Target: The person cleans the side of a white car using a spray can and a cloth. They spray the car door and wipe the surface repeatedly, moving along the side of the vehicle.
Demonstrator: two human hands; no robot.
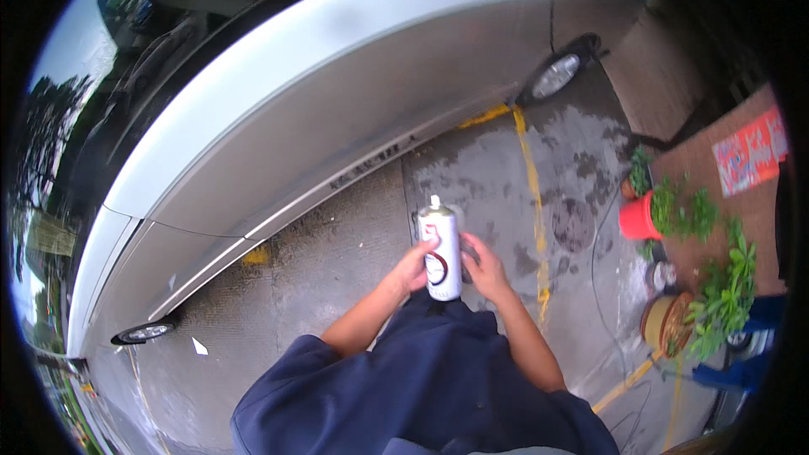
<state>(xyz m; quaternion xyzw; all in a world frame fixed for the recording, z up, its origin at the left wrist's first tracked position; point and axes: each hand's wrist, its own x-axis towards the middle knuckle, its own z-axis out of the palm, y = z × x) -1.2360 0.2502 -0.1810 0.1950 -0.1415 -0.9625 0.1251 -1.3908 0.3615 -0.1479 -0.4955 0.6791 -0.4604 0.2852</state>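
Note:
A white aerosol can [445, 265] with a white nozzle and red and dark markings stands roughly upright before my body. My left hand [416, 265] grips its left side, the thumb across the front. To the right of the can is my right hand [485, 268], its fingers curled near the can's side; it holds something dark and rounded, mostly hidden behind the fingers, which I cannot make out. A pale round shape, partly hidden, shows behind the can's upper right.
A silver van [354, 101] fills the upper left, its front wheel [556, 79] at upper right. Right of me stand a red plant pot [638, 216], a tan pot [663, 323] and a red poster [751, 150]. A thin cable [595, 278] crosses the wet, yellow-lined pavement.

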